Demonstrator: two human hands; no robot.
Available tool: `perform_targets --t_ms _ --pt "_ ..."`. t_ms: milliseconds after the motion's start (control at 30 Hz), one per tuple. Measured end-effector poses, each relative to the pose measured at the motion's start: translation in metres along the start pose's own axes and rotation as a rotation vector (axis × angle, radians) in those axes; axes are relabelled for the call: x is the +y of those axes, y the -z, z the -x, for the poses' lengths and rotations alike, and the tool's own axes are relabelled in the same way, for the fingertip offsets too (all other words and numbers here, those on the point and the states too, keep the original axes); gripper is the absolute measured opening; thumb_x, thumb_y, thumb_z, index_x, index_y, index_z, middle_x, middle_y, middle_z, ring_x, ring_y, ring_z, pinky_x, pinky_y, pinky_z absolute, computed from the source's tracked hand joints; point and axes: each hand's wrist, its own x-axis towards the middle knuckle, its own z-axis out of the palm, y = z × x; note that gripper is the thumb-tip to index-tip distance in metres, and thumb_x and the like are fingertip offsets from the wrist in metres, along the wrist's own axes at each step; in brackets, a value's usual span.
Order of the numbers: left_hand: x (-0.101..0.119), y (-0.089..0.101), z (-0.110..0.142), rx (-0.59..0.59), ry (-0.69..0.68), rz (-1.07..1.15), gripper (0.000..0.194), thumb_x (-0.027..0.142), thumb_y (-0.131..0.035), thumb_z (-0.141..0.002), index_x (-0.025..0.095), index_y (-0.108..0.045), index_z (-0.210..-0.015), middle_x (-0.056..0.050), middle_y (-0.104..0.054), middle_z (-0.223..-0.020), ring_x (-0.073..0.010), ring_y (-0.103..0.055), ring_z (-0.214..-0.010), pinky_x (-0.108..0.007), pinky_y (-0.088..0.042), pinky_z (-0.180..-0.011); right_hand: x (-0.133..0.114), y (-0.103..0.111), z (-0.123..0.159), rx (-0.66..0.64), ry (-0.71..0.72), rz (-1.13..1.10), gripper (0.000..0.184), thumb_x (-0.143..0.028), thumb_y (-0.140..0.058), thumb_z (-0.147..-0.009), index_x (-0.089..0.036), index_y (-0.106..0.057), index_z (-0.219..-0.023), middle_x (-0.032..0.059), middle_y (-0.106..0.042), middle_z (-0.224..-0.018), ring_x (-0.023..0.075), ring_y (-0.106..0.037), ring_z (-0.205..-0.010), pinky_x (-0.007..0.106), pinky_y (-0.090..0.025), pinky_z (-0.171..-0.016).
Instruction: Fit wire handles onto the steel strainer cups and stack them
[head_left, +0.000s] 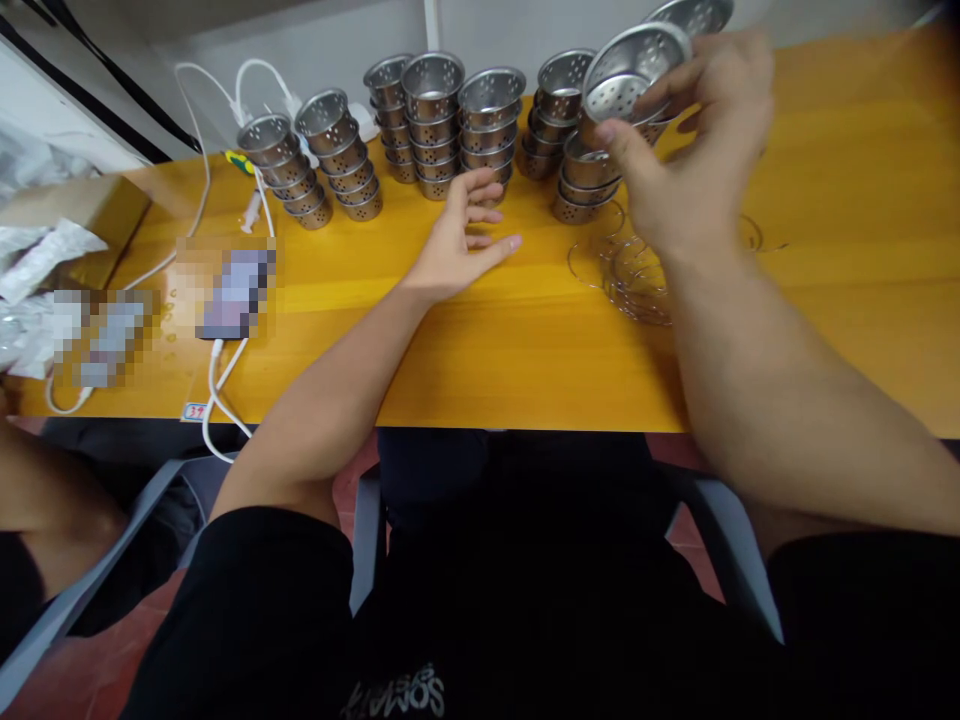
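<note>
My right hand (705,150) grips a perforated metal cup (637,75) by its rim, thumb in front and fingers over the far side. The cup is tilted toward me, above a short stack of like cups (585,190). My left hand (469,235) hovers over the table with fingers apart and nothing in them. Just behind it rises a stack of perforated cups (491,105), partly hidden by the fingers. Below my right wrist lies a tangle of thin wire rings (637,280). Another cup (694,14) shows behind the right hand, mostly covered.
Several more cup stacks (431,130) line the wall side of the yellow table (525,370). To the left are two blurred phones (236,290) on white cables, a cardboard box (90,220) and plastic bags (30,320). Another person's arm (52,490) rests at far left.
</note>
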Motion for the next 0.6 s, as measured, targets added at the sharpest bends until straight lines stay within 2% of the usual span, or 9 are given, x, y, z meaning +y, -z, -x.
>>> perform_targets --t_ms 100,200,267,367,433,533,600 --pt "-0.003 0.000 0.000 -0.027 -0.013 0.003 0.095 0.051 -0.090 -0.115 0.035 -0.037 -0.193 -0.022 -0.058 -0.191 -0.0376 -0.072 -0.162 -0.060 -0.073 -0.128 0.012 -0.001 -0.003 -0.022 -0.111 0.148 0.037 -0.049 -0.112 -0.100 -0.041 -0.076 -0.106 0.0084 -0.086 -0.135 0.0440 -0.076 -0.135 0.070 -0.062 -0.122" --pt "-0.003 0.001 0.002 -0.053 -0.038 -0.020 0.097 0.056 -0.084 -0.119 0.038 -0.030 -0.198 -0.022 -0.056 -0.192 -0.0384 -0.070 -0.164 -0.063 -0.071 -0.130 0.015 -0.007 -0.002 -0.060 -0.157 0.202 0.046 -0.031 -0.119 -0.093 -0.034 -0.076 -0.108 0.0100 -0.088 -0.130 0.0415 -0.077 -0.134 0.067 -0.058 -0.126" --pt "-0.002 0.001 0.003 -0.066 -0.052 -0.055 0.097 0.060 -0.080 -0.122 0.041 -0.026 -0.200 -0.021 -0.056 -0.192 -0.0383 -0.069 -0.165 -0.064 -0.070 -0.132 0.015 -0.010 0.000 -0.081 -0.168 0.194 0.046 -0.028 -0.119 -0.095 -0.034 -0.075 -0.109 0.0115 -0.088 -0.132 0.0408 -0.077 -0.132 0.067 -0.057 -0.126" --pt "0.000 0.001 0.004 -0.078 -0.050 -0.091 0.094 0.062 -0.077 -0.124 0.041 -0.027 -0.200 -0.020 -0.057 -0.190 -0.0377 -0.069 -0.164 -0.064 -0.070 -0.131 0.017 -0.011 0.003 -0.097 -0.167 0.203 0.040 -0.027 -0.111 -0.103 -0.038 -0.073 -0.110 0.0076 -0.088 -0.135 0.0396 -0.077 -0.131 0.067 -0.057 -0.126" --pt "0.002 0.001 0.004 -0.080 -0.039 -0.084 0.090 0.061 -0.076 -0.124 0.039 -0.031 -0.198 -0.021 -0.056 -0.191 -0.0371 -0.069 -0.163 -0.063 -0.070 -0.130 0.019 -0.011 0.004 -0.104 -0.156 0.216 0.036 -0.025 -0.108 -0.105 -0.036 -0.075 -0.115 0.0069 -0.088 -0.136 0.0381 -0.077 -0.132 0.065 -0.057 -0.126" --pt "0.004 0.001 0.005 -0.075 -0.016 -0.057 0.082 0.055 -0.078 -0.122 0.035 -0.039 -0.192 -0.022 -0.055 -0.191 -0.0359 -0.069 -0.162 -0.062 -0.071 -0.129 0.023 -0.012 0.004 -0.083 -0.147 0.229 0.036 -0.021 -0.106 -0.102 -0.028 -0.077 -0.122 0.0107 -0.088 -0.135 0.0373 -0.080 -0.132 0.060 -0.059 -0.123" --pt "0.006 0.001 0.005 -0.067 -0.004 -0.047 0.079 0.052 -0.080 -0.120 0.033 -0.044 -0.188 -0.021 -0.055 -0.189 -0.0349 -0.070 -0.160 -0.060 -0.071 -0.128 0.023 -0.011 0.005 -0.089 -0.144 0.222 0.033 -0.024 -0.101 -0.107 -0.028 -0.076 -0.127 0.0123 -0.086 -0.139 0.0380 -0.079 -0.137 0.061 -0.058 -0.126"
